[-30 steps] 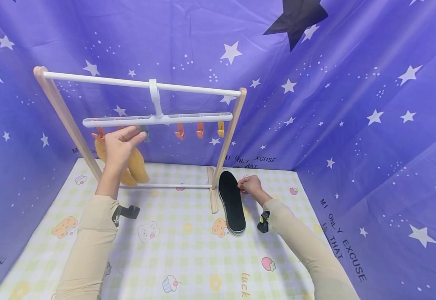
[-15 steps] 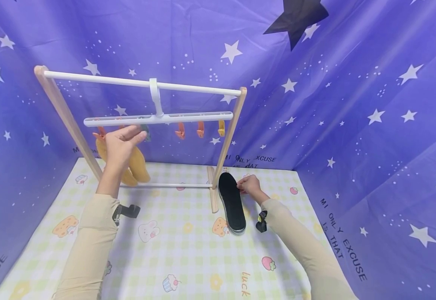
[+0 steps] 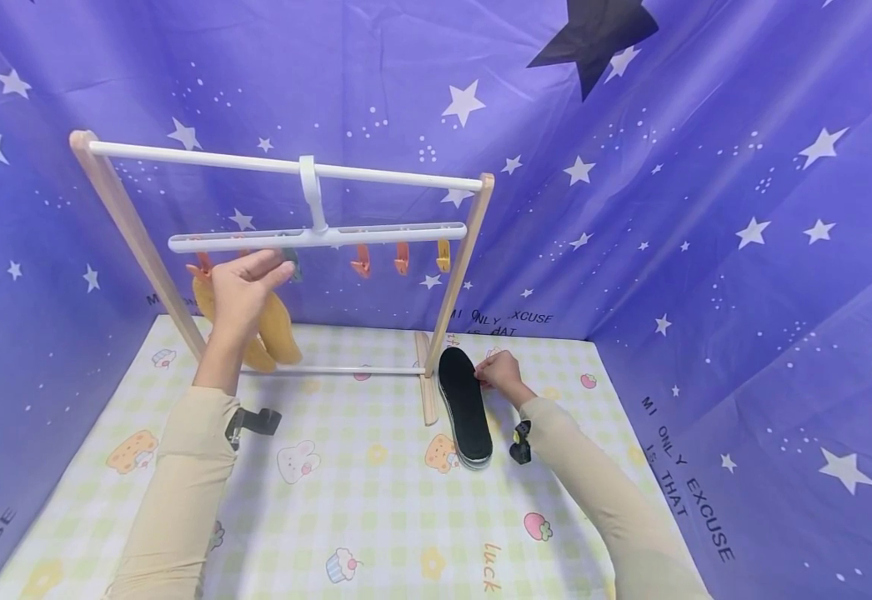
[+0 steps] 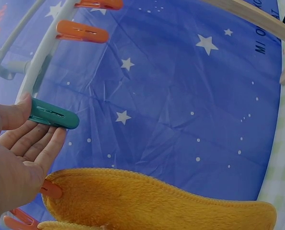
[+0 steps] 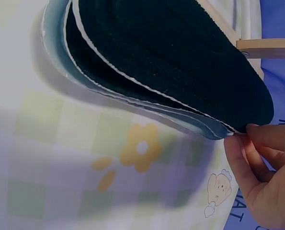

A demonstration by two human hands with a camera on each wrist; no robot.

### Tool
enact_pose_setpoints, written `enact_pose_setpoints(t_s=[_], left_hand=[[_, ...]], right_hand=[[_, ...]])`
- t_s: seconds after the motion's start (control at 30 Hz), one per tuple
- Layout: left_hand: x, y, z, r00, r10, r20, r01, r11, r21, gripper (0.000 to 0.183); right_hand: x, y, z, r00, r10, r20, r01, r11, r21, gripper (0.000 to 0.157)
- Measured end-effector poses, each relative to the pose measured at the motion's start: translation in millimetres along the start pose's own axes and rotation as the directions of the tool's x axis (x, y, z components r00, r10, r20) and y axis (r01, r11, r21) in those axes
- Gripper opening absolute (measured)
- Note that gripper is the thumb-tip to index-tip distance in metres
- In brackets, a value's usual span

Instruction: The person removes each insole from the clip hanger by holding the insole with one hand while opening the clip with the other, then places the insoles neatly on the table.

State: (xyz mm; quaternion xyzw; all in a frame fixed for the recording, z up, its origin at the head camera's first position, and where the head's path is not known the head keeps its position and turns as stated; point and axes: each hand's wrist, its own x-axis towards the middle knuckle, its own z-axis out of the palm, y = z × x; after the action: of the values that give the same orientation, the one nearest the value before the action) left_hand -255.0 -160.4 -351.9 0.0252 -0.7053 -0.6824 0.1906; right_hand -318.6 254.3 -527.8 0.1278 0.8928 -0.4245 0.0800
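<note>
The left hand [image 3: 241, 287] pinches a green plastic peg [image 4: 56, 114] under a white plastic hanger [image 3: 391, 235]; the right hand [image 5: 271, 177] pinches the tip of a black, white-edged insole [image 5: 171, 57], uppermost of several layers beside the wood-and-white rack [image 3: 134, 237]. Fuzzy yellow insoles [image 4: 152, 201] hang near the left hand, above the green-and-white checked cloth [image 3: 376, 517].

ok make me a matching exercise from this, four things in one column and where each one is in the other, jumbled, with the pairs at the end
1. green clothespin
2. yellow fleecy insoles
3. upper black insole
4. yellow clothespin

A. hanging from orange clothespins
B. nearest the right end of the white clip hanger
C. between the thumb and fingers of the left hand
D. pinched at its edge by the right hand

Pairs: 1-C, 2-A, 3-D, 4-B
</note>
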Motion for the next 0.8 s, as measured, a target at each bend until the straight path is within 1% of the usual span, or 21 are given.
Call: enact_pose_setpoints(t_s=[0.07, 0.1, 0.23, 0.37, 0.6, 0.67, 0.8], left_hand=[[0.1, -0.1, 0.0, 1.000, 0.001, -0.001, -0.001, 1.000, 0.004, 0.038], [0.2, -0.1, 0.0, 1.000, 0.002, -0.001, -0.002, 1.000, 0.001, 0.038], [0.5, -0.7, 0.7, 1.000, 0.008, 0.002, -0.008, 1.000, -0.027, 0.037], [0.6, -1.1, 1.1, 1.000, 0.014, 0.004, -0.014, 0.999, -0.038, 0.037], [-0.2, -0.3, 1.6, 1.000, 0.007, -0.005, -0.007, 1.000, 0.007, 0.037], [0.0, -0.5, 1.8, 1.000, 0.005, -0.005, -0.005, 1.000, 0.010, 0.037], [0.0, -0.9, 1.4, 1.000, 0.004, -0.002, -0.004, 1.000, 0.012, 0.037]], right_hand=[[3.3, 1.3, 0.3, 1.000, 0.016, 0.003, -0.016, 1.000, -0.018, 0.006], [5.3, 3.0, 0.8, 1.000, 0.003, 0.003, -0.003, 1.000, -0.024, 0.008], [9.6, 6.2, 1.8, 1.000, 0.000, -0.003, 0.000, 0.997, -0.081, 0.008], [5.0, 6.0, 2.4, 0.999, -0.018, -0.031, 0.014, 0.993, -0.119, 0.007], [-6.0, 4.4, 2.5, 0.993, -0.097, -0.069, 0.081, 0.976, -0.200, 0.007], [-7.0, 4.1, 2.4, 0.993, -0.101, -0.068, 0.086, 0.978, -0.192, 0.006], [-6.8, 4.2, 2.7, 0.995, -0.082, -0.058, 0.073, 0.988, -0.138, 0.005]])
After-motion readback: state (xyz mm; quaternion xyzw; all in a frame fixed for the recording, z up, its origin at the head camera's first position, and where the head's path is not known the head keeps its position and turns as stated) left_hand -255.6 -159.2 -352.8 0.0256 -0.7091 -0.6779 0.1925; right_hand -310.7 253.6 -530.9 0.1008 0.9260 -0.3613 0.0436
